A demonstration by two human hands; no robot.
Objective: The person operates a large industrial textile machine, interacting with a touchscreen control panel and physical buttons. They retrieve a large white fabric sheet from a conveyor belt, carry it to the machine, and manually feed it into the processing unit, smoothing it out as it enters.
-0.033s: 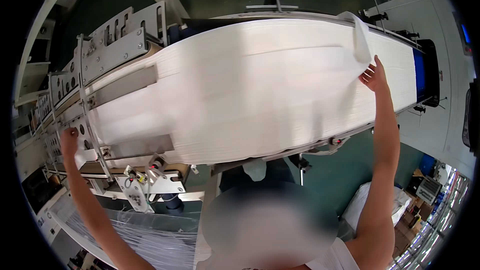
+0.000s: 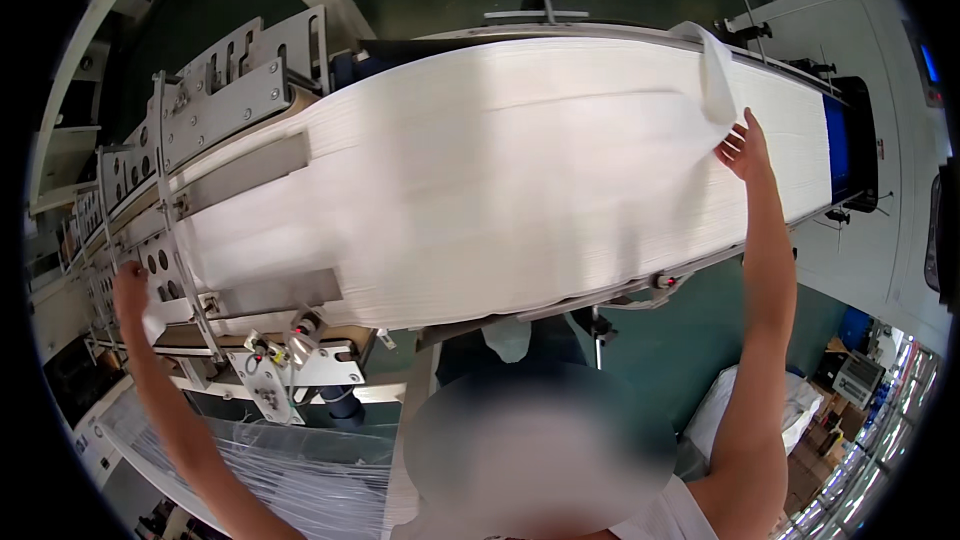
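A long row of thin white folded sheets [image 2: 480, 230] runs across the conveyor, packed on edge at the right. One loose white sheet lies over it, and its right end, a raised flap [image 2: 716, 80], curls up. My right hand [image 2: 742, 148] is beside this flap, fingers apart and slightly bent, fingertips at the sheet's edge. At the far left my left hand [image 2: 130, 288] is closed in front of the perforated metal side plates [image 2: 160, 270]. Its fingers are mostly hidden, so what they hold cannot be made out. A bit of white material [image 2: 154, 326] shows just below that hand.
Slotted metal guide plates [image 2: 235, 80] and a crossbar [image 2: 168, 200] stand at the left. A sensor bracket [image 2: 300, 350] juts from the near side. Clear plastic film [image 2: 290, 470] lies lower left. A pale machine cabinet [image 2: 870, 180] stands at the right.
My left hand has moved slightly left and down. My right hand stays by the raised flap, and the view has shifted a little.
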